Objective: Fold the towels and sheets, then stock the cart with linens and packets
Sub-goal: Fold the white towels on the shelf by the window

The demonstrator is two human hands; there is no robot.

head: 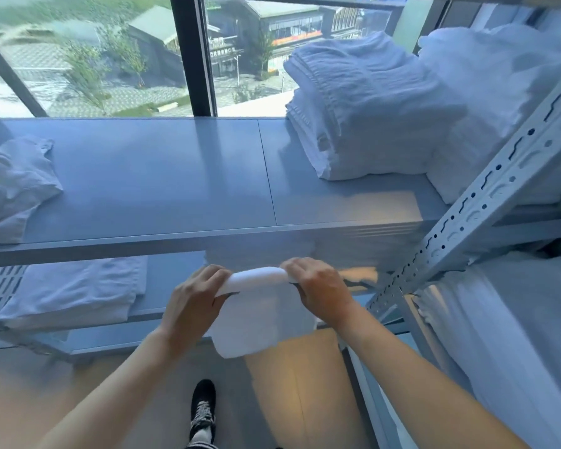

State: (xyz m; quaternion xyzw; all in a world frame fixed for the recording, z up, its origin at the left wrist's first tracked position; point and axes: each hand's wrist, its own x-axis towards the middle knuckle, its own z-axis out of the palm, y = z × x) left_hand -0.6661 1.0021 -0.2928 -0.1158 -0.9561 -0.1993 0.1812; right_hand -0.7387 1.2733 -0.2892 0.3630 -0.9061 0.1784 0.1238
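Looking out through a tall dark-framed window (110,53) at grey rooftops (156,24) and trees; daylight gleaming along a grey shelf (162,176), perforated metal upright (486,196) slanting right, tan floor (298,384) below.

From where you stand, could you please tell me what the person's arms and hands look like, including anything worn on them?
Both forearms are bare, with no sleeves in view. The left hand and right hand wear no gloves, and no rings, watch or bracelet show on the hands or wrists.

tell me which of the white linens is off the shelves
The small white folded towel, gripped by the left hand and right hand. The other white stacks rest on shelves.
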